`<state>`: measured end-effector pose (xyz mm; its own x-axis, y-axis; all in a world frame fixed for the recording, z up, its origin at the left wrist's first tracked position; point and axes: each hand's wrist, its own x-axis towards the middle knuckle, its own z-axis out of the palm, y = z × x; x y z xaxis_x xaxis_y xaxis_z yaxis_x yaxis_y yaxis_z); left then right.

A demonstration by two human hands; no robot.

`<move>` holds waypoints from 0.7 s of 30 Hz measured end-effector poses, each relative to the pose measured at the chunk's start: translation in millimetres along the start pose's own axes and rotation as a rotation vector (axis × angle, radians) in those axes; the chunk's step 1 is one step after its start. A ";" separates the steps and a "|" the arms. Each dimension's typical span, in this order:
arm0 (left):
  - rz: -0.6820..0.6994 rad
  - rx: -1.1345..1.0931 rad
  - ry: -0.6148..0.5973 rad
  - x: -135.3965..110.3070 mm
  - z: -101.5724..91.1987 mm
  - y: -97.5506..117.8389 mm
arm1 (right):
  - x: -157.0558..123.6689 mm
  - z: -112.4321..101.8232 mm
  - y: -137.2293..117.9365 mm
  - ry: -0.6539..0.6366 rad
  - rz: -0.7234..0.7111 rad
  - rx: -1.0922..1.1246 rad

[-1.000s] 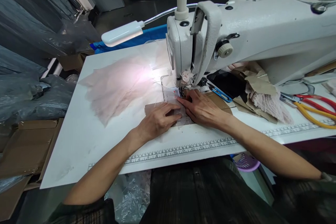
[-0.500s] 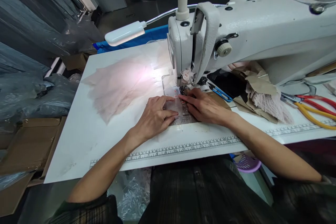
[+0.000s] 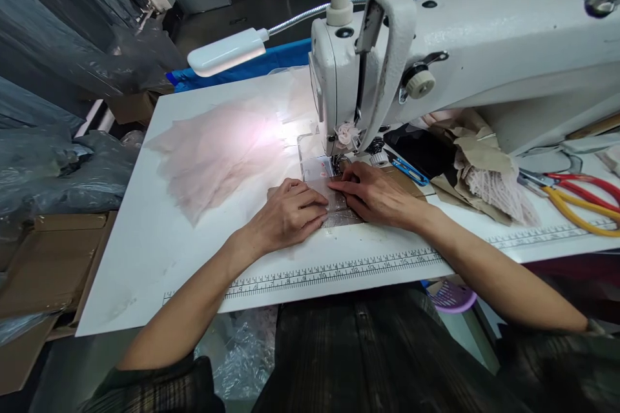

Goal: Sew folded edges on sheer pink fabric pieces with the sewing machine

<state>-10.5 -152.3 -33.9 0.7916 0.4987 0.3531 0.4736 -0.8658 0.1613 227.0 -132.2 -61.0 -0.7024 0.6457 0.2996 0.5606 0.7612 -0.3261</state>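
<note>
My left hand lies flat, fingers stretched out, on a small sheer piece of fabric in front of the needle of a white sewing machine. My right hand presses flat on the same piece from the right, its fingertips just below the presser foot. Both hands hold the fabric down on the white table. A pale pink sheer cloth is spread to the left under the lamp's light.
A gooseneck lamp hangs over the table's back left. Blue thread snips, brown paper and pink trim lie right of the needle; red and yellow scissors at far right. A ruler runs along the front edge.
Both hands have shifted slightly toward the needle with the small fabric piece; the left fingers now lie closer to the right hand. The view has tilted a little.
</note>
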 end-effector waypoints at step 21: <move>0.067 0.044 0.063 -1.6 6.1 -1.0 | 0.6 -2.0 5.5 0.047 -0.047 0.110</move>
<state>-9.8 -152.0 -40.3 0.7970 0.4348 0.4191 0.4379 -0.8940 0.0948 230.6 -127.5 -60.8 -0.7038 0.6139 0.3575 0.4745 0.7807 -0.4066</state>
